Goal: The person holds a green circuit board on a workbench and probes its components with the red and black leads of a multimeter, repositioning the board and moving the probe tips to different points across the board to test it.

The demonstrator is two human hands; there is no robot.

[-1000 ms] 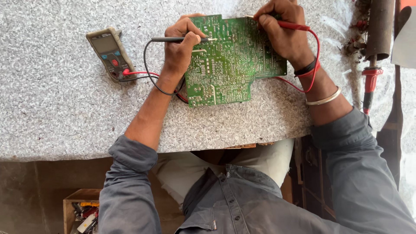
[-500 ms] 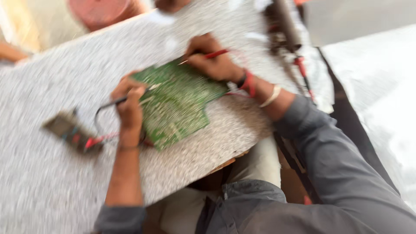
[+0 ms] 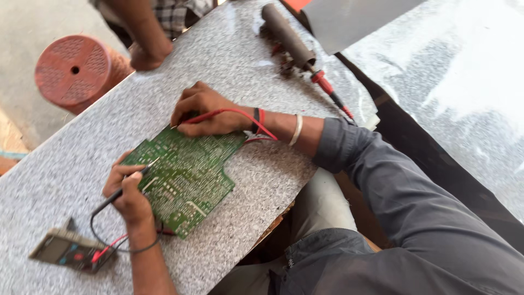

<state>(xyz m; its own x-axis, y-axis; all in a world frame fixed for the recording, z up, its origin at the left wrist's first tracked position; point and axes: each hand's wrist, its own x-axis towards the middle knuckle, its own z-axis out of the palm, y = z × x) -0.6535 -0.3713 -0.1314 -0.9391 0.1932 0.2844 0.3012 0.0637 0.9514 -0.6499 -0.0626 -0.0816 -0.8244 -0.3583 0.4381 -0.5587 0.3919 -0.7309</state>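
A green circuit board point(image 3: 188, 177) lies solder side up on the speckled grey table point(image 3: 98, 136). My left hand point(image 3: 126, 194) grips a black test probe point(image 3: 117, 192) whose tip touches the board's left part. My right hand point(image 3: 204, 109) pinches a red test probe point(image 3: 203, 116) against the board's far edge. Black and red leads run from both probes to a grey multimeter point(image 3: 71, 250) lying flat at the table's near left.
Another person's hand point(image 3: 146, 54) rests on the table's far edge. A rusty cylindrical tool point(image 3: 289, 35) with a red-handled piece point(image 3: 327, 87) lies at the far right. A red plastic stool point(image 3: 76, 71) stands beyond the table. A second grey surface point(image 3: 464, 82) sits to the right.
The view has swung and tilted, so the table now runs diagonally and another person's hand has come into sight. Both hands still hold their probes on the board.
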